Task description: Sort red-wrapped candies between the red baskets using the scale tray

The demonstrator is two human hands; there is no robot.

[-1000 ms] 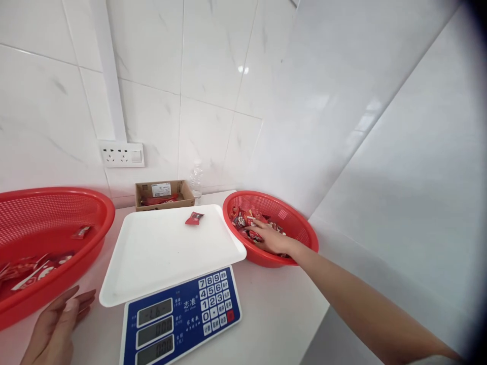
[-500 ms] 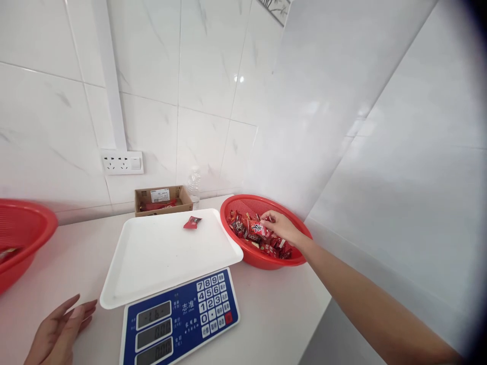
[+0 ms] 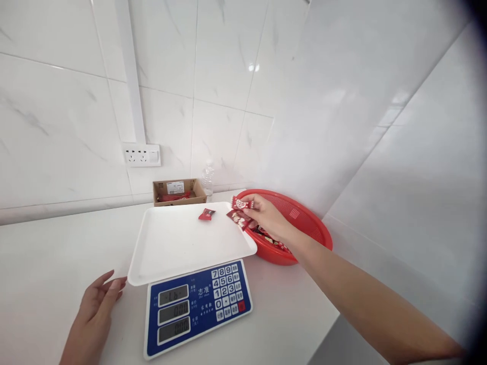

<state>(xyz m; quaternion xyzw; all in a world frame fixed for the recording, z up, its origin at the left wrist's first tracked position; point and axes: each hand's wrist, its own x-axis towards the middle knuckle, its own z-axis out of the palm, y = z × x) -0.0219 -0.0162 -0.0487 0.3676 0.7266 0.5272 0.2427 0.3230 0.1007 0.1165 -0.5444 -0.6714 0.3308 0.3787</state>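
My right hand (image 3: 264, 215) pinches a few red wrapped candies (image 3: 240, 219) above the right edge of the white scale tray (image 3: 182, 248), by the rim of a red plastic basket (image 3: 304, 223). More wrapped candies (image 3: 272, 241) lie inside that basket, partly hidden by my hand and forearm. One red wrapped candy (image 3: 207, 214) rests alone near the tray's back edge. In front of the tray is the scale's blue keypad and display panel (image 3: 200, 309). My left hand (image 3: 99, 299) holds nothing, its fingers loosely extended, close to the tray's front left corner.
Behind the tray stands a small cardboard box (image 3: 200, 192) with red packets in it. A clear plastic bottle (image 3: 208, 177) is beside it against the tiled wall. A wall socket (image 3: 141, 155) sits above the box. The white table (image 3: 281, 304) ends at the lower right.
My right hand has lifted candies from the basket and moved left to the tray's edge. The view has shifted left, and my left hand appears nearer the tray. The left-hand basket is out of view.
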